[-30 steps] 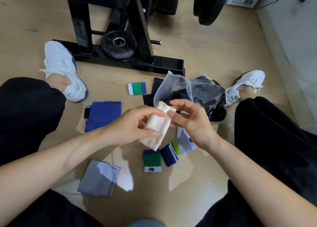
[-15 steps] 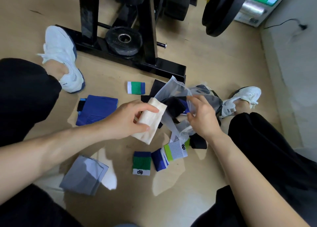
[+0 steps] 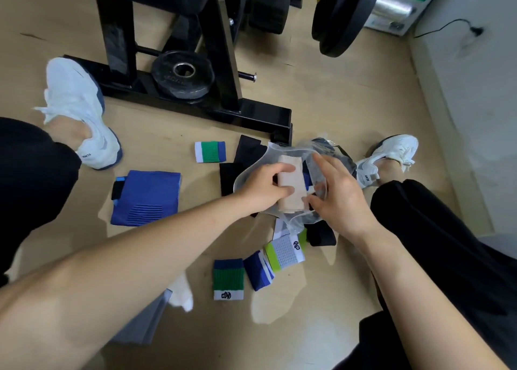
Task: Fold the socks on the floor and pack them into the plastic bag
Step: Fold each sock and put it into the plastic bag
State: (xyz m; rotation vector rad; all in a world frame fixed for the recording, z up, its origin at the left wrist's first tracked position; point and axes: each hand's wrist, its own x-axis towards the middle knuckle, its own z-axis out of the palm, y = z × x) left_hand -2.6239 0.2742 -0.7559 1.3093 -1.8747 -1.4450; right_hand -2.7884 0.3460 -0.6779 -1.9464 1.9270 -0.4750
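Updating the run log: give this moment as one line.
step: packing | left hand: grips folded cream sock at plastic bag mouth | right hand: holds bag rim

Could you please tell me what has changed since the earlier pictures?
The left hand carried the folded cream sock forward into the mouth of the plastic bag. The right hand let go of the sock and took the bag's edge. The blue sock and green-striped sock stayed put.

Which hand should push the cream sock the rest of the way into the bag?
Left. The left hand has its grip on the cream sock, which sits partly inside the plastic bag; the right hand holds the bag's mouth open.
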